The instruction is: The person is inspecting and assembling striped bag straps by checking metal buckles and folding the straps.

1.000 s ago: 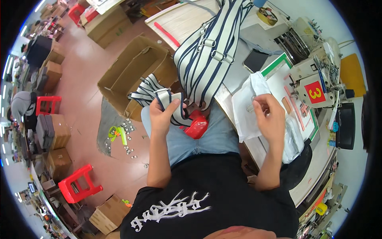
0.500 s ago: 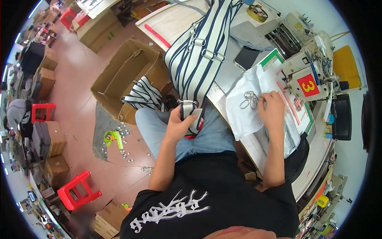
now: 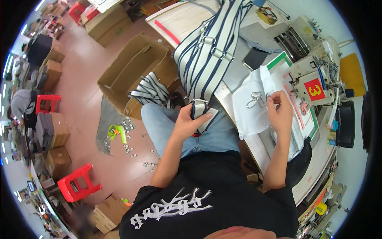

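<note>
Gripping a white-and-navy striped webbing strap in my left hand, above my lap.
My right hand, fingertips nearly together, at silver oval metal rings on crumpled white sheeting; can't tell if one's pinched. Beyond: striped strap bundle.

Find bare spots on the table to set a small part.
Bare: tabletop between the red strip and striped webbing; grey plate between webbing, phone and white sheet. Crowded: sheet, with rings beside the right hand; around the sewing machine.
</note>
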The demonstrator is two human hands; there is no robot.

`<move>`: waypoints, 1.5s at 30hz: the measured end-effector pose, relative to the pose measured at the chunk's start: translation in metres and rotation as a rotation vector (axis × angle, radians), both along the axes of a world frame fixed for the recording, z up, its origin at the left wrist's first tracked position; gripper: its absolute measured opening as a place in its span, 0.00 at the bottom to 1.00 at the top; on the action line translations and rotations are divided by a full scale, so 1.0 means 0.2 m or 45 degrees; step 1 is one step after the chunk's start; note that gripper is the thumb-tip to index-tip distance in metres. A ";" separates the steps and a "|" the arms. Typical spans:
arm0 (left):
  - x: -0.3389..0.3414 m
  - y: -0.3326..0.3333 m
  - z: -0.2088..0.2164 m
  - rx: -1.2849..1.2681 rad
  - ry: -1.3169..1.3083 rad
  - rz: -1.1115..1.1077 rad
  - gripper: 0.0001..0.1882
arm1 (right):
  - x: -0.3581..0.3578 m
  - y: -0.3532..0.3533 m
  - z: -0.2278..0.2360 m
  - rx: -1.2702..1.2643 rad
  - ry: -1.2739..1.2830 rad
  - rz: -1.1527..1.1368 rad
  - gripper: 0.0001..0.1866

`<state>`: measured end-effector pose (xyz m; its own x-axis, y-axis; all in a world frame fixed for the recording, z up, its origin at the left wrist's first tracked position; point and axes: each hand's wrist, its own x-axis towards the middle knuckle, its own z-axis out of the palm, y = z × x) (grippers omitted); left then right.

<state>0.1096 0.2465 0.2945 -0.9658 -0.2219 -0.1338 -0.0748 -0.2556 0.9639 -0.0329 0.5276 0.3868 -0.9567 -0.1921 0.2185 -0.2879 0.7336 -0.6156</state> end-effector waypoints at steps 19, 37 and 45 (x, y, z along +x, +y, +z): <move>0.01 0.00 0.10 -0.004 0.192 0.000 0.18 | 0.32 -0.49 -0.02 -0.465 -0.330 0.817 0.08; 0.02 -0.20 0.00 0.060 0.234 -0.175 0.16 | 0.32 -0.46 0.17 -1.091 -0.426 0.772 0.12; -0.04 -0.31 0.23 -0.033 0.385 -0.200 0.21 | 0.42 -0.63 0.10 -1.049 -0.883 0.899 0.18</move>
<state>0.1016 0.1854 0.3408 -0.9836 -0.0671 0.1673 0.1787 -0.2391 0.9544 0.0513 0.4016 0.4072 -0.6642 -0.7475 0.0145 0.1045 -0.1120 -0.9882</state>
